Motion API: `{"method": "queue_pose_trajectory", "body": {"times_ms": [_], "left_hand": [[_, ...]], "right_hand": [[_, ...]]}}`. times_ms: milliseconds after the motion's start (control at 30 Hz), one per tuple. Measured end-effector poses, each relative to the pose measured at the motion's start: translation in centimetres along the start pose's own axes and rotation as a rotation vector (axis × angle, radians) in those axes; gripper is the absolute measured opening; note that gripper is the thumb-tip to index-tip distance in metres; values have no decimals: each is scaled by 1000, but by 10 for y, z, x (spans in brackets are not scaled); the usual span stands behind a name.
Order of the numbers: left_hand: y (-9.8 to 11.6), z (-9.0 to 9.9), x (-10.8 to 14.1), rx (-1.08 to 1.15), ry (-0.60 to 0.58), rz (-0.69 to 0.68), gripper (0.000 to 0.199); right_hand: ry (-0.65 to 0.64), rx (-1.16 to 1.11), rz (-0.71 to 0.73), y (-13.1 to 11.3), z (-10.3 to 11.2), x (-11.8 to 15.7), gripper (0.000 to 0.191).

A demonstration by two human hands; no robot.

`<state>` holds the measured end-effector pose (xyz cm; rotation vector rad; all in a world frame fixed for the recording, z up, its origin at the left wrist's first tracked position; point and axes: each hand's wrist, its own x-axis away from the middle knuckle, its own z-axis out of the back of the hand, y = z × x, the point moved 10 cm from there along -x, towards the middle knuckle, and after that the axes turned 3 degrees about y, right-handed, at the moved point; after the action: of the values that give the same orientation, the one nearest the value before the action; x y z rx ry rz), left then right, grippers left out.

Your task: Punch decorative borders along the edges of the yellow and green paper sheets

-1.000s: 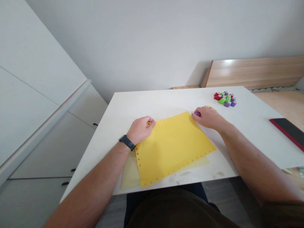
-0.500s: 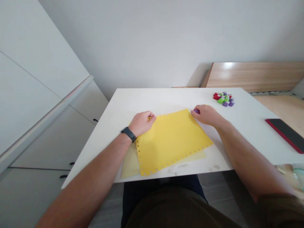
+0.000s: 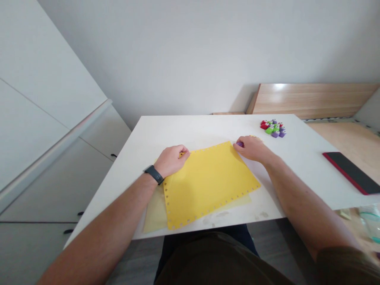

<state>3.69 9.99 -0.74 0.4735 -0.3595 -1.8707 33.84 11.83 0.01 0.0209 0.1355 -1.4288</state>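
Note:
A yellow sheet of paper [image 3: 208,178] lies at a slant on the white table, with small punched holes along its edges. My left hand [image 3: 173,159] is closed with a pinch on the sheet's far left edge. At the far right corner, my right hand [image 3: 252,148] is closed around a small purple craft punch [image 3: 240,144], which is mostly covered by the fingers. Whether the punch's slot is around the paper edge cannot be made out. A paler yellow sheet [image 3: 156,211] shows beneath the bright one.
Several red, green and purple craft punches [image 3: 273,128] stand in a cluster at the table's far right. A black tablet-like slab with a red edge [image 3: 352,172] lies on the right of the white table [image 3: 118,174]. Cabinets [image 3: 56,178] flank the left side.
The whole view has shifted slightly, so everything appears a little lower and further left. Both hands keep their places at the sheet's far edge.

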Motion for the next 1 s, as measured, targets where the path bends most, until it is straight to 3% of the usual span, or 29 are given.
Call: {"method": "queue_pose_trajectory", "body": {"times_ms": [1000], "left_hand": [[-7,0,1,-9,4,42,32]], "right_hand": [[14,-32,14,1,-4,0,37]]}}
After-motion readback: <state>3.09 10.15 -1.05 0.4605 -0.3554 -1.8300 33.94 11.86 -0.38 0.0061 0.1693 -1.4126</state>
